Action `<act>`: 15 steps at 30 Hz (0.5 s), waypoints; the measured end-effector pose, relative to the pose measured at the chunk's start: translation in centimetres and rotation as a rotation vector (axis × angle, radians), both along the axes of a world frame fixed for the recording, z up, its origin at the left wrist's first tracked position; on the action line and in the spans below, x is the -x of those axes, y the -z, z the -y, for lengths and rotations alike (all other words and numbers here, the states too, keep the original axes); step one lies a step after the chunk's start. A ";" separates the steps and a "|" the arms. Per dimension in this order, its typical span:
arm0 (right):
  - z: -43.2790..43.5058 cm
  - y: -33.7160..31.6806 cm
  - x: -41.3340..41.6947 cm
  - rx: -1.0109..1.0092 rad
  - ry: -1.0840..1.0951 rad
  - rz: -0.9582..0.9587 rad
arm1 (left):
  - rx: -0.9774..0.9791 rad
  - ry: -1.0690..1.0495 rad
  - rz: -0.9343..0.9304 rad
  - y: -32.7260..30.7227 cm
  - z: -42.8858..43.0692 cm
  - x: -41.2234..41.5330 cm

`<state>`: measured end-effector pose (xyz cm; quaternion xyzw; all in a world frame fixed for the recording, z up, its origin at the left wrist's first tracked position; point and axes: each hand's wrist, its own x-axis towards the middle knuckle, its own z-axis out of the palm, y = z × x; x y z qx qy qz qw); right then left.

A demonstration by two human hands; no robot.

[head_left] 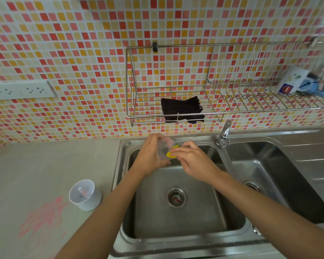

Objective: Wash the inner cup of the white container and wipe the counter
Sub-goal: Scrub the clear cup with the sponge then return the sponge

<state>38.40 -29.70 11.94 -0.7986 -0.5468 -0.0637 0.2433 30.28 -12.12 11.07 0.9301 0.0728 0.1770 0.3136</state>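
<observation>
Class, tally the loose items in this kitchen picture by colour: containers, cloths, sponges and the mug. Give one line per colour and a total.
White: 2, the white container on the counter and the mug on the rack
Clear: 1, the inner cup in the left hand
Yellow: 1, the sponge in the right hand
Black: 1, the cloth
Total: 5

Head-worn wide-angle view, looking forward and down over a kitchen counter.

The camera sits above the near edge of the double stainless-steel sink (176, 245), close enough that both forearms enter from the bottom corners. It faces the red, orange and cream mosaic-tiled wall (82, 53), whose lines bow with the lens; the grey counter (36, 165) fills the left side.
</observation>
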 end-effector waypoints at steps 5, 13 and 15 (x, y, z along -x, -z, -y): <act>-0.8 -0.1 -0.1 0.094 -0.017 -0.089 | -0.186 0.031 0.013 -0.3 -0.7 -0.3; -0.2 0.0 -0.8 0.140 -0.018 0.323 | -0.235 0.078 -0.092 -0.5 -0.4 -0.1; -0.3 0.8 0.3 0.050 0.044 0.120 | -0.232 0.057 -0.097 -0.5 -0.7 0.0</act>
